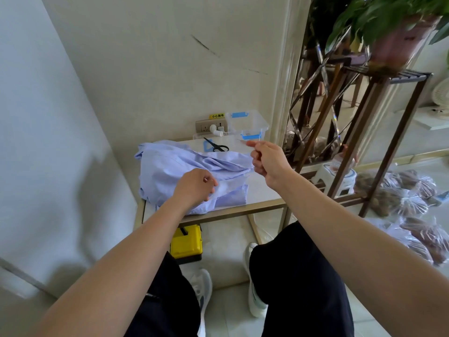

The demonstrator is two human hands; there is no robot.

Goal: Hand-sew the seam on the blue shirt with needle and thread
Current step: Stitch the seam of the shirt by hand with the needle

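The left hand (194,188) grips a fold of the shirt (167,166), pinning it to the table (263,193) so the seam holds steady. Up and right of that grip, the right hand (269,161) pinches what appears to be the needle (241,141), likely drawing thread taut; the thread is not discernible.

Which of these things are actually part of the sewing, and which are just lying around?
Part of the job: blue shirt, gripped by the left hand; needle, barely visible, pinched in the right hand; scissors; clear storage box, probably the sewing kit.

Just lying about: yellow toolbox; potted plant; white stool; bagged goods on the floor.
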